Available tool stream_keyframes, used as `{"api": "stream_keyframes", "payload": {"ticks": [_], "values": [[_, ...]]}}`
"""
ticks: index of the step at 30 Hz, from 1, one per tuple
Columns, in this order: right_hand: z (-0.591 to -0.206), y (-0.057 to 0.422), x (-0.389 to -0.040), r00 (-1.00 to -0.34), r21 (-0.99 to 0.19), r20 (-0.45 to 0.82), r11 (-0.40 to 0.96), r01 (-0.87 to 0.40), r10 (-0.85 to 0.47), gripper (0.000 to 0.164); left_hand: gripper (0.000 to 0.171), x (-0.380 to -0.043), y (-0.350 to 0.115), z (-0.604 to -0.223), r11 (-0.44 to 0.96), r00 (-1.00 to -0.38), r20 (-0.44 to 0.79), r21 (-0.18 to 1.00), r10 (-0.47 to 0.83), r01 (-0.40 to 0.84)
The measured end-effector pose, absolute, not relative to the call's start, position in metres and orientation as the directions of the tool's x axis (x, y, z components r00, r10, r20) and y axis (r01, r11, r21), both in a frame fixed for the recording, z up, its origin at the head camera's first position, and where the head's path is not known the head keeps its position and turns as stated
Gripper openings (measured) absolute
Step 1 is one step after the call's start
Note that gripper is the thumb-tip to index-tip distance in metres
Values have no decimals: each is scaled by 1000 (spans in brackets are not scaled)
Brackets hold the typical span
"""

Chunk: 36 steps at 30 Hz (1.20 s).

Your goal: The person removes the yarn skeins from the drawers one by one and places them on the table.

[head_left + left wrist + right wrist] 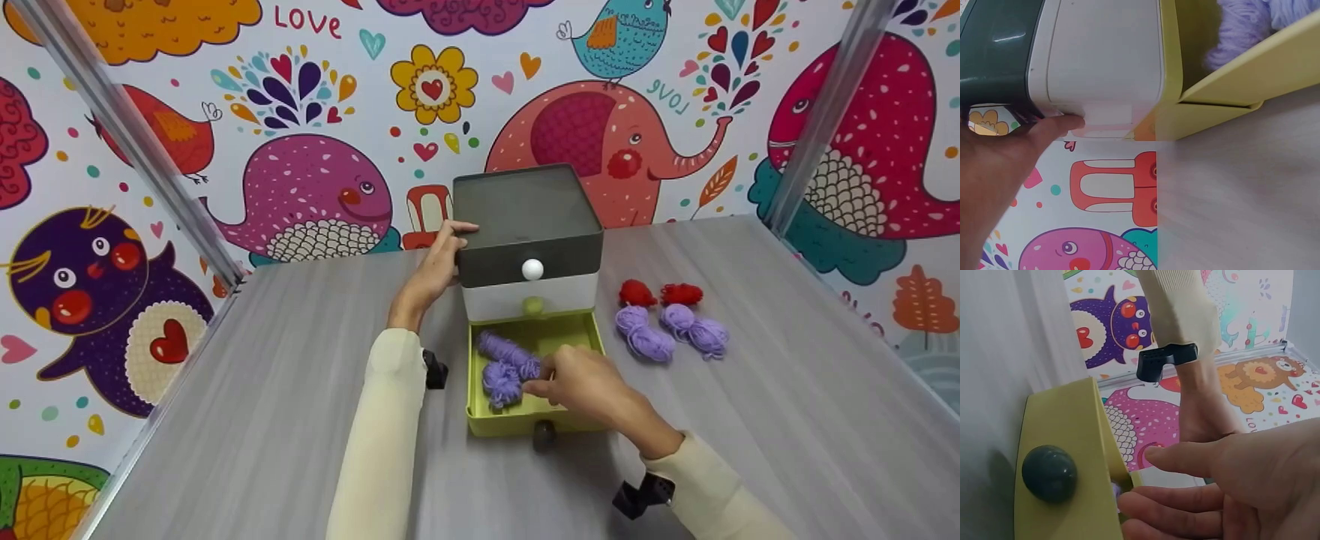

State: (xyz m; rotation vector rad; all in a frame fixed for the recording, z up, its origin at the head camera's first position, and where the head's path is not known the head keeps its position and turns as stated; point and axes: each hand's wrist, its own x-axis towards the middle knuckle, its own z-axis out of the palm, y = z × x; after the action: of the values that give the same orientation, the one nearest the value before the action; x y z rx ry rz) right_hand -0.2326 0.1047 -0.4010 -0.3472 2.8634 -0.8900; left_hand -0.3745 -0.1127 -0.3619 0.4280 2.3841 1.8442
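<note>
A small drawer cabinet [531, 259] with a dark top tier and white middle tier stands on the table. Its green bottom drawer [478, 426] is pulled out and has a dark round knob [1050, 473]. Two purple yarn bundles [501, 384] lie in the drawer's left part. My left hand [433, 274] rests against the cabinet's left side, fingers over the top edge; its thumb [1064, 124] touches the white tier. Over the drawer's right part, my right hand [581, 379] is beside the yarn. In the right wrist view its thumb and fingers are apart, nothing seen between them.
Right of the cabinet, two more purple yarn bundles [645, 335] and two red yarn bundles [637, 293] lie on the grey table [750, 420]. A wall [337, 90] printed with cartoon animals stands behind, with metal posts [832, 120] at both sides.
</note>
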Motion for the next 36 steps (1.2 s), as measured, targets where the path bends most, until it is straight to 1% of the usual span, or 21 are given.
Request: {"api": "stream_keyframes", "payload": {"ticks": [6,10,17,25,36], "values": [[-407,104,-242,-976,-626,-19,764,-158,-217,12,38,-374,-113,-362,228,-954,99,959,284,168],[-411,102,-245,-979,-663,-8,734,-149,-205,20,38,-374,-113,-362,239,-953,101,956,286,173],[-417,98,-252,-971,-670,94,707,-224,-218,26,40,-372,-114,-360,233,-951,111,955,287,181],[-421,97,-262,-969,-684,77,695,-222,-233,33,39,-372,-114,-361,237,-953,106,955,284,177],[-425,97,-276,-969,-682,72,697,-222,-238,32,40,-373,-113,-361,229,-952,108,957,287,178]]}}
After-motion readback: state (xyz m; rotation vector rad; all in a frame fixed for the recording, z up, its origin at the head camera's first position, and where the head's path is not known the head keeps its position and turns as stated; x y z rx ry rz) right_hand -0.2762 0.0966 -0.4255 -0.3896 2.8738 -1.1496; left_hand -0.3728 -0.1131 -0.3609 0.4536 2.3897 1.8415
